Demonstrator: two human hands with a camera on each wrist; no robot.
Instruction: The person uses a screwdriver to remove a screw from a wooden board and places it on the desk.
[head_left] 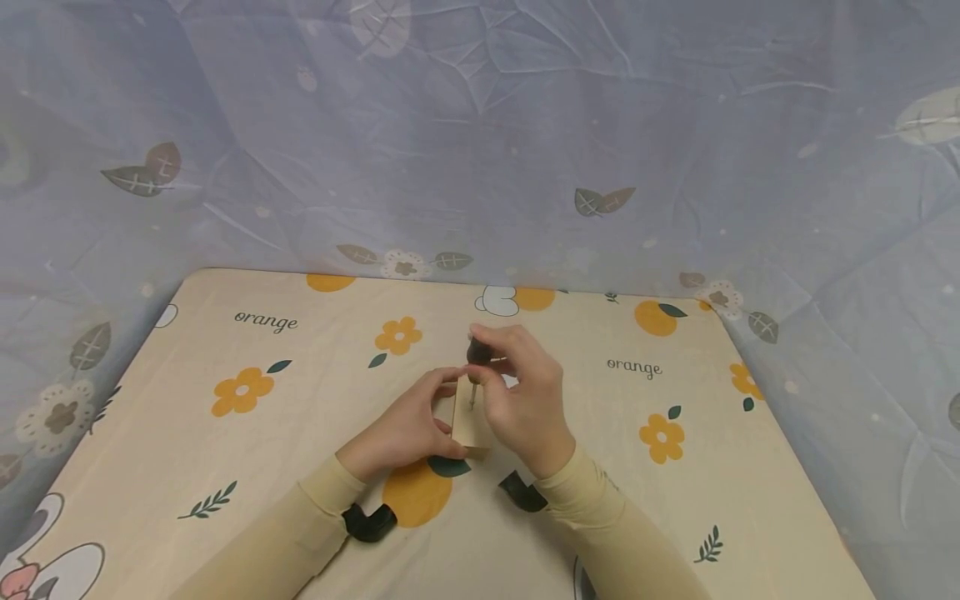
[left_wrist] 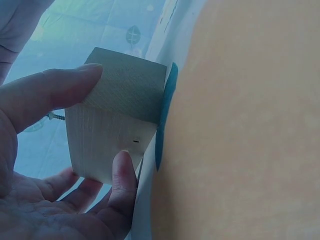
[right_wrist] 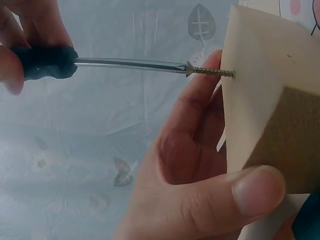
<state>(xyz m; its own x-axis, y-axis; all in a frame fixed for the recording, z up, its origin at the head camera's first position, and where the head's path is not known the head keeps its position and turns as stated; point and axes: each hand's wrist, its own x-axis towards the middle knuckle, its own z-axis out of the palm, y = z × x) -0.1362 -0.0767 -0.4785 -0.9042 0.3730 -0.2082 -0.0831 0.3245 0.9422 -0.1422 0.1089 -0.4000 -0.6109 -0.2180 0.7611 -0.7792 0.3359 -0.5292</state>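
Note:
A pale wooden block [head_left: 467,427] stands on the patterned cloth, and my left hand [head_left: 405,429] grips it from the left side, thumb at the near end. My right hand [head_left: 531,404] pinches the dark handle of a screwdriver [head_left: 477,350] above the block. In the right wrist view, the screwdriver's metal shaft meets the head of a threaded screw [right_wrist: 212,72]. The screw's point is in the block's face, with most of its thread showing. A small dark slot or hole marks another side of the block [left_wrist: 112,145] in the left wrist view.
The table cloth [head_left: 300,450] is cream, printed with orange flowers, fruit and leaves. Bluish printed fabric [head_left: 480,167] hangs behind and at both sides. A black curved piece [head_left: 369,523] sits by the left wrist, another black piece [head_left: 522,492] by the right.

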